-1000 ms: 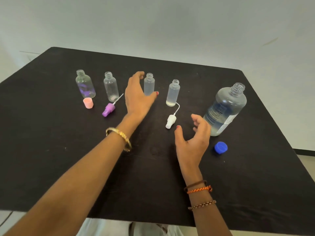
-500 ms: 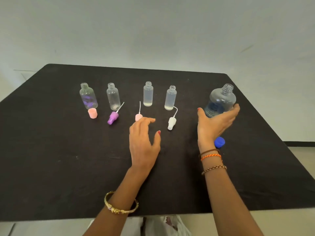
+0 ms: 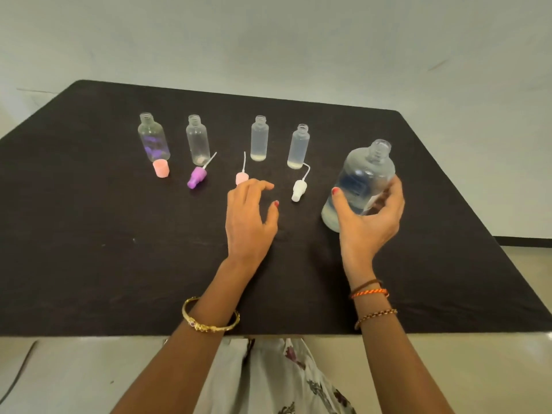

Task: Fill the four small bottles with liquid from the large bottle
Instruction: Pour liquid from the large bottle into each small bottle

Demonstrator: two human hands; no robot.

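Note:
Four small open bottles stand in a row on the black table (image 3: 89,264): a clear one with a purple tint (image 3: 153,138), a second clear one (image 3: 197,141), and two frosted ones (image 3: 259,140) (image 3: 298,147) with a little liquid at the bottom. My right hand (image 3: 367,219) grips the large clear bottle (image 3: 363,177), which is uncapped and tilted slightly left. My left hand (image 3: 249,216) hovers over the table with relaxed fingers, holding nothing, just in front of the pink spray cap (image 3: 241,177).
In front of the small bottles lie a pink cap (image 3: 161,168), a purple spray cap (image 3: 197,177) and a white spray cap (image 3: 298,189). The table's near edge runs just above my lap; a pale wall stands behind.
My right hand has closed round the large bottle and lifted it left, now covering the blue cap. My left hand has drawn back from the row of small bottles.

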